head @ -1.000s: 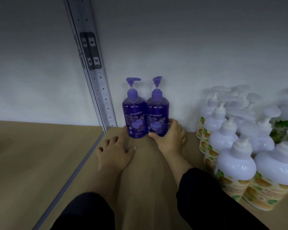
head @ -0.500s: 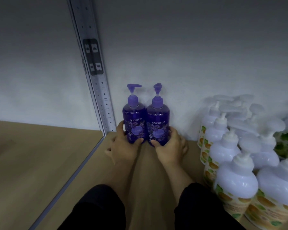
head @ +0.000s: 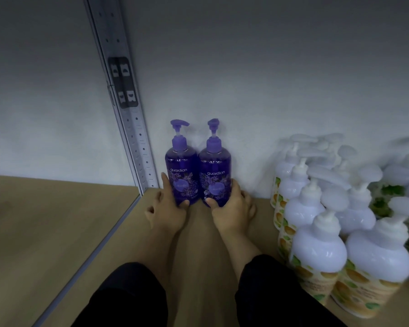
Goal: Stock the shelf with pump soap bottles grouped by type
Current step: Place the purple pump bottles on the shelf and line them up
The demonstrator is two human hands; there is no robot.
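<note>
Two purple pump soap bottles stand upright side by side against the back wall of the wooden shelf (head: pixel 198 244). My left hand (head: pixel 168 208) grips the base of the left purple bottle (head: pixel 181 166), thumb in front and forefinger up its left side. My right hand (head: pixel 232 208) grips the base of the right purple bottle (head: pixel 215 168) the same way from the right. Both bottles' labels face me.
Several white pump bottles with orange-fruit labels (head: pixel 316 232) stand in rows at the right, with green-labelled ones (head: pixel 387 197) behind them. A slotted metal upright (head: pixel 137 142) runs down the wall at the left; beyond it lies another shelf board (head: pixel 45 232).
My left hand rose from lying flat on the shelf and took hold of the left purple bottle. My right hand stayed on the right bottle. The camera tilted slightly.
</note>
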